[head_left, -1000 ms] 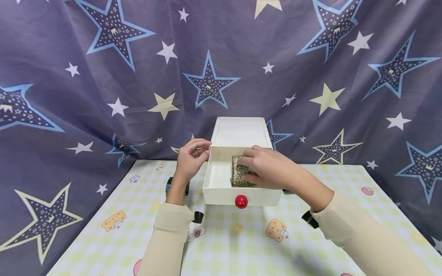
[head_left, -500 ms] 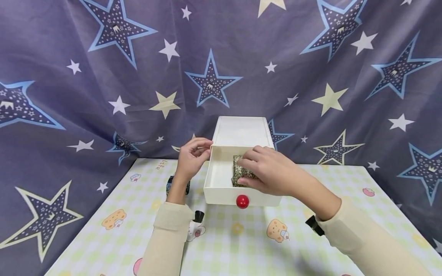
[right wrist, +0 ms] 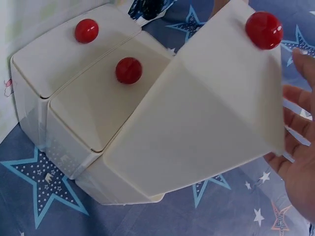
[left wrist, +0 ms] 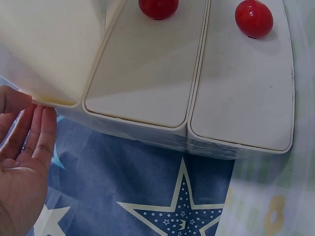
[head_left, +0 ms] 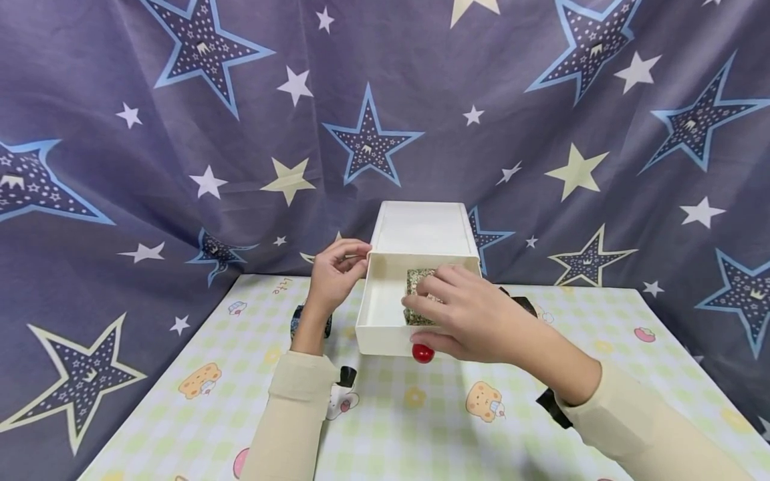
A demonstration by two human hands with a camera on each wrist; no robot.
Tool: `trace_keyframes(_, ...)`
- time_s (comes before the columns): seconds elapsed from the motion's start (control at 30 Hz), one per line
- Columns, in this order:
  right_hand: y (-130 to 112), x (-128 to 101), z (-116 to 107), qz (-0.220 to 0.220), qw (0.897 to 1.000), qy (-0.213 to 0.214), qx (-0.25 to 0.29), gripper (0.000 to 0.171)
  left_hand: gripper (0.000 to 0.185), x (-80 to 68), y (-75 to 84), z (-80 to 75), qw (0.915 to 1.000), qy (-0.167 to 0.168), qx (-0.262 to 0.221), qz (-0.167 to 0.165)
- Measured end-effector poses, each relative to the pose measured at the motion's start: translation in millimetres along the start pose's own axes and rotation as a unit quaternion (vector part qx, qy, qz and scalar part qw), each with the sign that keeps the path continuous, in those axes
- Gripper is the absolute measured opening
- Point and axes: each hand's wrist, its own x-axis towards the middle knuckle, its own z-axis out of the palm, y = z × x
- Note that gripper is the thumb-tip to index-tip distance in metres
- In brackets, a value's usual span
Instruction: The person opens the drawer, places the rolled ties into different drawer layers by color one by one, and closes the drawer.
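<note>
A white drawer cabinet (head_left: 424, 227) has its top drawer (head_left: 385, 339) pulled out, a red round knob (head_left: 424, 354) on its front. Inside, toward the right, lies a speckled green-brown block (head_left: 416, 315), partly hidden by fingers. My right hand (head_left: 475, 310) is over the drawer's right front, fingers loosely bent and apart, nothing held. In the head view its thumb overlaps the knob. My left hand (head_left: 332, 277) pinches the cabinet's upper left front edge. The left wrist view shows that hand's thumb and fingertips at the edge (left wrist: 54, 103).
Two closed drawers with red knobs (left wrist: 253, 18) sit below the pulled-out one. A checked, cartoon-printed cloth (head_left: 415, 427) covers the table. Behind the cabinet hangs a purple-blue star curtain (head_left: 240, 167). Dark gear (head_left: 296, 322) is worn at the left wrist.
My right hand has lifted off the speckled block and drawn toward the drawer front, its fingers spreading. The block stays in the drawer. The left hand keeps its place.
</note>
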Motion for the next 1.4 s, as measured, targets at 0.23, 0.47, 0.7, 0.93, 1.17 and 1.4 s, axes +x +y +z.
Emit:
trace_keyframes(0.23,-13.8,0.5,-0.9,-0.024,1.0,0.008,-0.018,0.034,0.022,0.0,-0.8,-0.2,1.0,-0.002,-0.002,0.004)
trace_keyframes(0.47,-25.0,-2.5,3.9,-0.036,0.999,-0.007,-0.03,0.034,0.021,0.3,-2.7,-1.0,0.9999,-0.006,-0.001,0.014)
trace_keyframes(0.7,-33.2,-5.1,11.2,-0.074,0.994,0.001,-0.076,0.015,0.021,-0.5,-1.7,-0.9,1.0,-0.005,0.001,0.008)
trace_keyframes(0.93,-40.8,-7.9,17.0,-0.088,0.991,0.015,-0.096,0.017,0.022,0.3,-1.9,-0.6,1.0,-0.001,0.006,-0.003)
trace_keyframes(1.17,-46.1,-13.5,22.4,-0.098,0.985,0.002,-0.143,0.016,0.023,-0.2,-0.2,0.2,1.0,-0.003,0.007,-0.002)
trace_keyframes(1.4,-49.3,-18.5,29.7,-0.095,0.981,0.003,-0.171,0.02,0.021,-0.6,-1.1,-0.1,0.9999,-0.003,0.001,0.011)
